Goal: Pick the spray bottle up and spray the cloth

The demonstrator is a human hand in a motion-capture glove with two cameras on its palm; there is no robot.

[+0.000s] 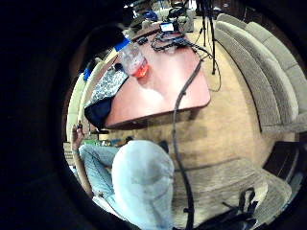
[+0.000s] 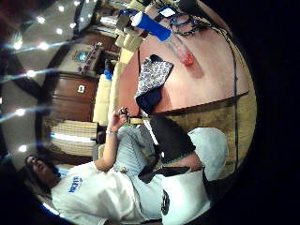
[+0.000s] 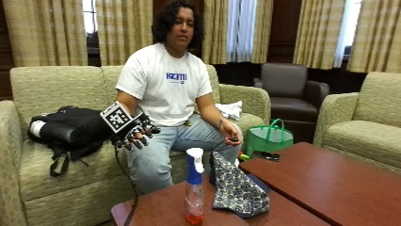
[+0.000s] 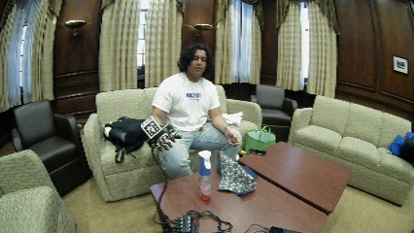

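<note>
From the outside view, the gloved right hand (image 3: 134,133) hangs above the knee, fingers loosely curled, holding nothing; the spray bottle (image 3: 194,187) stands upright on the table (image 3: 325,183), just beside the patterned cloth (image 3: 236,190). Both palm views show the bottle and cloth on the table, well apart from the hand.

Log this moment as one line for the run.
phase: pre-grasp | right hand: raised beside knee, holds nothing | spray bottle: upright on table, untouched | cloth: beside bottle

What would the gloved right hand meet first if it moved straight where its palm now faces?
Probably the person's own knee, which fills the palm view; the spray bottle stands farther off. Depth is unclear.
</note>
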